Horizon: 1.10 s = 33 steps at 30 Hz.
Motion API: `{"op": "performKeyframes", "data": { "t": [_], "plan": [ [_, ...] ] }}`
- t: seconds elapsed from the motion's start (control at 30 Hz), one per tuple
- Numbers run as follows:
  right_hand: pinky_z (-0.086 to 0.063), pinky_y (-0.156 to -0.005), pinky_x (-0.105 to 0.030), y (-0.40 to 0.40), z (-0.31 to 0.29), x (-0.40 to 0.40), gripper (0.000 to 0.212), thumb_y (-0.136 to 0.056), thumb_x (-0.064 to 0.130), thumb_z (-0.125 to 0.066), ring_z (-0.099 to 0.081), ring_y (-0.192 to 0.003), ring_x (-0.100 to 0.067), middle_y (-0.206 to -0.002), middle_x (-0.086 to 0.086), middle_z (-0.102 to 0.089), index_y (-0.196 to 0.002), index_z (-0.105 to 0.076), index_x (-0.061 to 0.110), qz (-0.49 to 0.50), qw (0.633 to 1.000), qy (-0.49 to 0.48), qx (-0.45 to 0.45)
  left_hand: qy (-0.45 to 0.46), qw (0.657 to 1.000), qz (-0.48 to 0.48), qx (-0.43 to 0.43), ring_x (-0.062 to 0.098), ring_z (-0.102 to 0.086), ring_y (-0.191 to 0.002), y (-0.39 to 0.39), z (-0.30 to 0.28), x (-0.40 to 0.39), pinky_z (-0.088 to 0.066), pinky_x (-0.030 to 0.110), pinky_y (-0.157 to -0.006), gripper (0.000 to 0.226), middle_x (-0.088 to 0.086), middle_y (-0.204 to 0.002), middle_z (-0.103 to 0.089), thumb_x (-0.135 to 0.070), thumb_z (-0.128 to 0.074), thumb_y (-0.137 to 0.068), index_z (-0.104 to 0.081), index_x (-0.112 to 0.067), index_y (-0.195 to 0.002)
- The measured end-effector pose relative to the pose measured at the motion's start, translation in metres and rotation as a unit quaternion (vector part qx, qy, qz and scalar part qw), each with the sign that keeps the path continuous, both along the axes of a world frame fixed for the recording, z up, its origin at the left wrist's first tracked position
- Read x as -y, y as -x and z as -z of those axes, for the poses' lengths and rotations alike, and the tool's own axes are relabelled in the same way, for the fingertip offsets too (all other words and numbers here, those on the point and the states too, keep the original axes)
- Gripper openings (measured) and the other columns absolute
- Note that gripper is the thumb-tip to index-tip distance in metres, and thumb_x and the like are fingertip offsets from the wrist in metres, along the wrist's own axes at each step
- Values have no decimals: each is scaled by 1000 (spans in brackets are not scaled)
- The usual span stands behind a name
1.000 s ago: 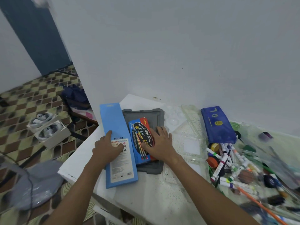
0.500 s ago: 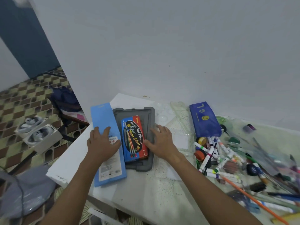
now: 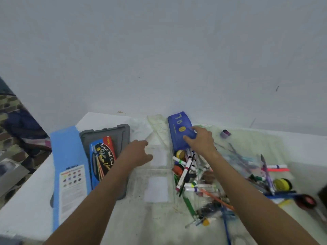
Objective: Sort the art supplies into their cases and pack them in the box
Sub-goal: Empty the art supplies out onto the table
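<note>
Both hands have left the packs at the desk's left end. The right hand [image 3: 200, 140] now reaches to the desk's back edge and takes the dark blue pouch [image 3: 180, 129] — fingers curled over its near end, grip closed on it. The left hand [image 3: 139, 152] hovers loose and empty, fingers relaxed, above the clear tray [image 3: 157, 184] mid-desk. The light blue pencil box [image 3: 68, 167] and water-colour pack [image 3: 103, 158] lie released — the pack on the grey lid [image 3: 120, 135]. Loose markers [image 3: 187, 167] still heaped beside the pouch; sorting likely starts with it.
</note>
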State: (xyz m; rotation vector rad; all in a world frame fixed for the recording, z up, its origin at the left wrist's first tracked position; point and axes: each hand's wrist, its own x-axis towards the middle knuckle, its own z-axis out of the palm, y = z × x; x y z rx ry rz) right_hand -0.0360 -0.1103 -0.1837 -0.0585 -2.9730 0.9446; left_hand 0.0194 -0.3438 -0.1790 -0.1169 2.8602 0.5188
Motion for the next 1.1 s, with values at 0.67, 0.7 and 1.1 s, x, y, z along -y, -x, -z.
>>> {"op": "performKeyframes", "data": {
  "t": [0.67, 0.7, 1.1],
  "plan": [
    [-53, -88, -36, -30, 7, -35, 53, -84, 7, -69, -59, -109, -23, -125, -7, -54, -133, -49, 14, 11, 939, 344, -1, 84, 983, -163, -4, 39, -35, -128, -15, 24, -42, -37, 42, -101, 93, 27, -142, -27, -59, -64, -78, -21, -6, -142],
    [-53, -87, -34, -33, 7, -37, 52, -84, 7, -69, -59, -110, -23, -125, -7, -55, -132, -50, 15, 12, 938, 345, -6, 84, 983, -166, -7, 40, -34, -128, -16, 26, -43, -36, 42, -101, 93, 28, -141, -28, -59, -63, -79, -20, -6, -143],
    [-55, -72, -18, -52, 1, -55, 40, -86, 8, -68, -59, -103, -14, -121, 1, -55, -125, -58, 13, -8, 928, 373, -18, 31, 978, -195, -63, 39, -28, -130, -36, 40, -42, -29, 45, -106, 75, 25, -142, -31, -51, -53, -86, -24, -10, -143]
  ]
}}
